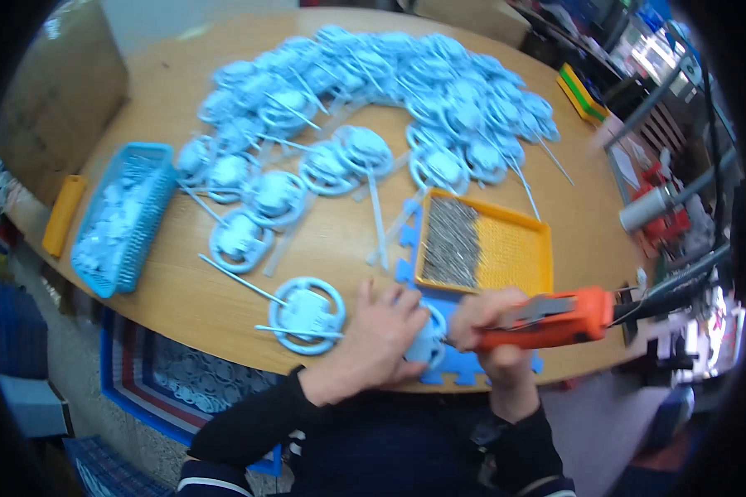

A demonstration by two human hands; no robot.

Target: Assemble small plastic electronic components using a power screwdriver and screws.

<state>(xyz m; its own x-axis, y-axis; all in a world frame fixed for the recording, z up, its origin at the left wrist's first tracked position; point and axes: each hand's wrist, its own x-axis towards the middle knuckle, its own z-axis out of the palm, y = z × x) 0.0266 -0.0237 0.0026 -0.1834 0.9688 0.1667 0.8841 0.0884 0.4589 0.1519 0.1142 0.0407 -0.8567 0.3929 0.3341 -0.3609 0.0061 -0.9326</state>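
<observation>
My right hand is wrapped around an orange power screwdriver, whose tip points left at a light-blue wheel-shaped plastic part. That part lies on a blue foam mat at the table's front edge. From its left side my left hand grips the part, with the thumb near and the fingers on the far side. Some of the part is hidden under the hands. Just left of my left hand rests another wheel-shaped part with thin light-blue rods beside and across it.
Beyond the mat stands a yellow tray with many small metal screws. Many wheel-shaped parts with rods are heaped across the table. A blue basket of small pale pieces stands left. Below the front edge is a striped bin.
</observation>
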